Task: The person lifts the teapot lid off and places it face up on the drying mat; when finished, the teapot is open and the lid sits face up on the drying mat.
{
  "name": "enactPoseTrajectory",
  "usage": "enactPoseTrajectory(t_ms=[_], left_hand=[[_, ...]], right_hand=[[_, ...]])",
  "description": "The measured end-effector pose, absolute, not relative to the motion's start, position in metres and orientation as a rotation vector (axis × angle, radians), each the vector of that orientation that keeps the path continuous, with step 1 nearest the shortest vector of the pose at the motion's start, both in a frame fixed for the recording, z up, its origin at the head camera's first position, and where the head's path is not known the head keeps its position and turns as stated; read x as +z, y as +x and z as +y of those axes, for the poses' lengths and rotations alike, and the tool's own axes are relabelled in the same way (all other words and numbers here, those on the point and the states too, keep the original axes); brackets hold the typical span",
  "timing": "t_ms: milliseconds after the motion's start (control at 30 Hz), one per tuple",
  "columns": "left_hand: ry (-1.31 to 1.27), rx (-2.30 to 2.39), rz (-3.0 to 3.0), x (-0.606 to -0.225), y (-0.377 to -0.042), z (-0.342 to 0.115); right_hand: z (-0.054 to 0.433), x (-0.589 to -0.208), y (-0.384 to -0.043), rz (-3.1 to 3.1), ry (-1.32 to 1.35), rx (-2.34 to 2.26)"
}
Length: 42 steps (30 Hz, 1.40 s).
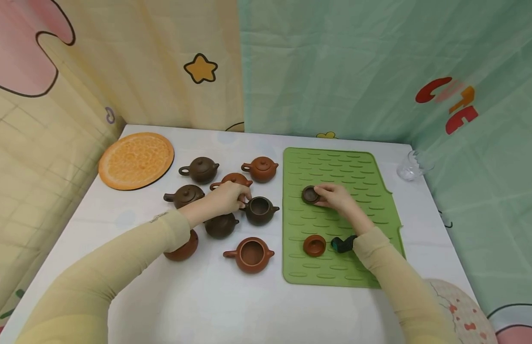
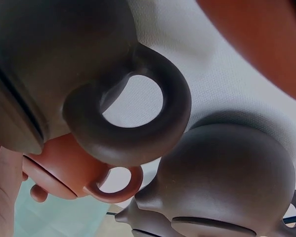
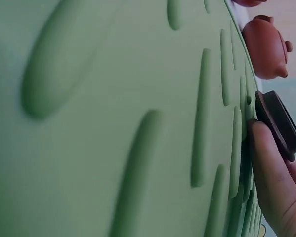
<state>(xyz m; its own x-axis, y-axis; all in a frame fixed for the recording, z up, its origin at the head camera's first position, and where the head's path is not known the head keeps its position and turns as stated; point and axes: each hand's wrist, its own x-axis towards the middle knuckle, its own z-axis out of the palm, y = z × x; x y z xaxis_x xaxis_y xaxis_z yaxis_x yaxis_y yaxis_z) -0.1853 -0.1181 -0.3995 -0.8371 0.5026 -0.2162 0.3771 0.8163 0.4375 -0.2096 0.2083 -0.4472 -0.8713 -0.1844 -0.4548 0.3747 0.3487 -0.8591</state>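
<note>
My left hand (image 1: 231,197) curls its fingers at the handle of a dark lidless teapot (image 1: 260,211), whose round mouth faces up. In the left wrist view, part of that hand (image 2: 4,187) shows at the edge; its fingertips are out of sight there. Over the green mat, my right hand (image 1: 335,196) pinches a small dark teapot lid (image 1: 310,195) by its rim, hollow side up. The right wrist view has the same lid (image 3: 278,123) tilted between thumb and fingers. A reddish lid (image 1: 314,245) lies hollow side up on the mat, and a reddish lidless teapot (image 1: 252,255) stands left of it.
Several lidded teapots, dark (image 1: 200,169) and reddish (image 1: 262,168), crowd around my left hand and forearm. The green ridged mat (image 1: 343,167) covers the right side. A round orange mat (image 1: 136,161) lies far left; a clear glass (image 1: 409,166) is at the right edge.
</note>
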Motion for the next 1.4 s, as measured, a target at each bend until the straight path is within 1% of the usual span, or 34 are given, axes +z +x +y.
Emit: enactPoseTrajectory(t_ms=[733,900,1000,1133,1267,1400], left_hand=[[0.666,0.613,2.652,-0.399,-0.187,-0.122],[0.671,0.619,2.647,-0.390,-0.192,-0.125],[0.655,0.642,2.678,-0.377,-0.200,-0.128],[0.604,0.678,2.730,-0.361,-0.218,-0.129],[0.597,0.642,2.751,-0.354,-0.240,-0.127],[0.572,0.572,2.738,-0.353,-0.259,-0.123]], right_hand=[[0.202,-0.443,-0.204,2.212,0.144,-1.453],[0.202,-0.435,-0.206,2.238,0.113,-1.357],[0.201,-0.421,-0.213,2.321,0.068,-1.242],[0.191,-0.397,-0.229,2.442,-0.023,-1.118],[0.168,-0.376,-0.249,2.512,-0.165,-1.050],[0.139,-0.364,-0.264,2.535,-0.297,-1.032]])
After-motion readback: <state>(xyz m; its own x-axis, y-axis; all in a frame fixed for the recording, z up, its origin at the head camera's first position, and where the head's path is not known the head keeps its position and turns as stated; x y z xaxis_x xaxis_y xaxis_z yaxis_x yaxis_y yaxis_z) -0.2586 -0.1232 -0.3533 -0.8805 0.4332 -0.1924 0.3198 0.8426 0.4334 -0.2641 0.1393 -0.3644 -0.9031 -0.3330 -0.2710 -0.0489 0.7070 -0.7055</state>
